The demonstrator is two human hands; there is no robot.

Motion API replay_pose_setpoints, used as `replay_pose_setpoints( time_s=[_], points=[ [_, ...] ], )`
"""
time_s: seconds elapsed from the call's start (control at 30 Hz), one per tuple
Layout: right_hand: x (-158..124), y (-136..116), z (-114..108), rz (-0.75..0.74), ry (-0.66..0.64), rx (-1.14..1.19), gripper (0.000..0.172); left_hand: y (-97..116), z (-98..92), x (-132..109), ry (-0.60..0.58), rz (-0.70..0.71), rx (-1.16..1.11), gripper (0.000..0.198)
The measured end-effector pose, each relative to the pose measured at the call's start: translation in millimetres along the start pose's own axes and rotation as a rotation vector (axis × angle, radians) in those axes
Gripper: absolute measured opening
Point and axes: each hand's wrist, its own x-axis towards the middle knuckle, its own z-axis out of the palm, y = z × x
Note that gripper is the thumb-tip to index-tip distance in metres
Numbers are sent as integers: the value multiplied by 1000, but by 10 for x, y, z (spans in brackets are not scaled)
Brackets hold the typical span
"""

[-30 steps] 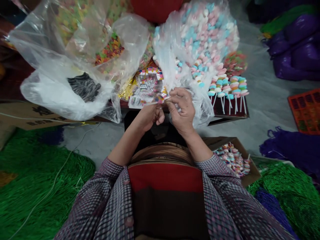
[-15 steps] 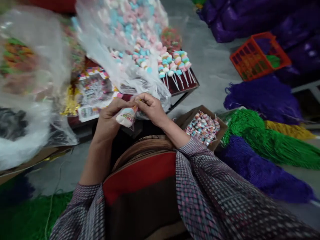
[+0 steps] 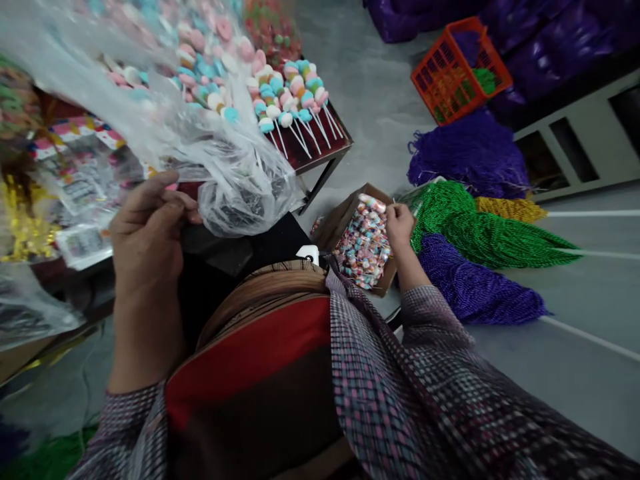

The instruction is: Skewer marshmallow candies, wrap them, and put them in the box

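Note:
My right hand (image 3: 400,225) is out to the right, closed on the end of a wrapped marshmallow skewer (image 3: 373,203). The skewer lies over the far side of a cardboard box (image 3: 345,217) heaped with similar wrapped marshmallow skewers (image 3: 364,250). My left hand (image 3: 153,223) is raised in front of the table's near edge, left of a crumpled clear plastic bag (image 3: 245,193). Its fingers are curled with the thumb against them; whether something small is between them is hidden. Unwrapped marshmallow skewers (image 3: 290,100) lie with white sticks over the table edge.
Loose marshmallows (image 3: 200,60) fill a large plastic bag on the dark red table (image 3: 340,137). Printed clear packets (image 3: 85,187) and gold ties (image 3: 25,220) lie at left. An orange crate (image 3: 450,73), purple tinsel (image 3: 470,150) and green tinsel (image 3: 500,230) stand right.
My right hand has moved from beside the left hand to the box, carrying the wrapped marshmallow skewer. My left hand has let go of it. The view has turned right.

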Motion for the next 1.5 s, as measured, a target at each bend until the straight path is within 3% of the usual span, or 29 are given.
replay_pose_setpoints(
  time_s=[0.1,0.23,0.3,0.4,0.57,0.73,0.8,0.9,1.07,1.23,1.5],
  points=[
    [104,250,-41,29,67,-36,16,-25,-16,-1,18,-2,9,35],
    [149,140,143,-15,123,7,33,-62,-140,-4,76,-23,54,31],
    [154,-96,283,-103,104,82,36,-85,-208,-20,102,-46,87,27],
    [75,-643,435,-392,45,228,33,-127,-282,-85,93,-85,165,22],
    [-291,-1624,466,-833,-21,360,21,-200,-484,-161,56,-135,374,27],
    [-646,-2110,504,-885,-146,443,17,-248,-1027,97,224,105,917,20],
    [-758,-2202,560,-873,-187,523,17,-318,-1256,304,290,157,1080,20],
    [-917,-2308,642,-869,-260,599,19,-510,-1486,658,333,215,1148,20],
    [-1107,-2404,676,-865,-360,612,20,-838,-1600,1093,430,206,1154,22],
    [-1120,-2350,675,-829,-371,632,21,-879,-1623,1185,496,182,1189,15],
    [-1143,-2335,700,-807,-426,645,21,-607,-1548,1123,466,17,1214,22]
  ],
)
